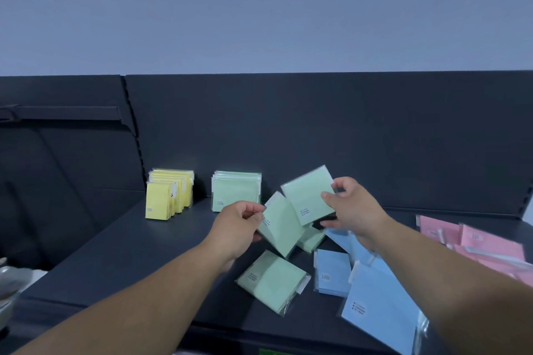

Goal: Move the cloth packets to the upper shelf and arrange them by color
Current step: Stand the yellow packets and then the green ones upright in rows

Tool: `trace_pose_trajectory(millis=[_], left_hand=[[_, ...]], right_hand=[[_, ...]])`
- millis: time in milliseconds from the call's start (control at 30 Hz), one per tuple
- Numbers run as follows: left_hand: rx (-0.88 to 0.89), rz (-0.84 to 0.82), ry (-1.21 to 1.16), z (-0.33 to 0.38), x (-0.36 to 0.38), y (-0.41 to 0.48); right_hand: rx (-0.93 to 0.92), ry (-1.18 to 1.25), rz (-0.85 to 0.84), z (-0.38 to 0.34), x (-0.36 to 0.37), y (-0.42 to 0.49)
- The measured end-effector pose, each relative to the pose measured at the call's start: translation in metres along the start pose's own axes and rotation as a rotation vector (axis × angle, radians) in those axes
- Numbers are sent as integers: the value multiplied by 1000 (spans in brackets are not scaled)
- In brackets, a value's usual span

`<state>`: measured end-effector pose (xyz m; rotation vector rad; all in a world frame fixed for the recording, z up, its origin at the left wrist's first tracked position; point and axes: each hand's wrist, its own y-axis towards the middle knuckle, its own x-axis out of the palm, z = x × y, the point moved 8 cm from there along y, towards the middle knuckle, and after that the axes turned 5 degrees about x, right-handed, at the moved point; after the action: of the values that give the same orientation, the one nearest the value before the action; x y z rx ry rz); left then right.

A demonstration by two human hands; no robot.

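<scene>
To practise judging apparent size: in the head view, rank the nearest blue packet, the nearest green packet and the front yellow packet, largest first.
1. nearest blue packet
2. nearest green packet
3. front yellow packet
Nearness to the camera swells the first two, so real sizes may match.

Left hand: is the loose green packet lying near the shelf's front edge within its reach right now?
Likely reachable, but the hand is not free: the left hand grips a tilted green packet. The loose green packet lies uncovered just beside that forearm.

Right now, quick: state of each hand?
Left hand: pinching the lower green packet.
Right hand: gripping the upper green packet.
</scene>
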<state>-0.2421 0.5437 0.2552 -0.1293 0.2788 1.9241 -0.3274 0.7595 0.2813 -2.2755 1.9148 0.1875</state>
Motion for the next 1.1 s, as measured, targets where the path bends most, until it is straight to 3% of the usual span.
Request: trace_pose_trajectory(millis=[267, 433, 600, 733, 967, 1100], left_hand=[[18, 156, -46, 0, -11, 3], [212, 328, 109, 24, -14, -6], [219, 197, 84, 31, 5, -8], [216, 60, 109, 30, 14, -9], [235, 254, 78, 38, 2, -10], [265, 302, 10, 44, 1, -15]], right_hand=[[87, 160, 36, 10, -14, -2], [141, 257, 24, 16, 4, -13], [159, 438, -47, 15, 23, -22], [98, 387, 7, 12, 22, -27], [-8, 442, 96, 2, 16, -38], [-17, 524, 58, -2, 21, -47]])
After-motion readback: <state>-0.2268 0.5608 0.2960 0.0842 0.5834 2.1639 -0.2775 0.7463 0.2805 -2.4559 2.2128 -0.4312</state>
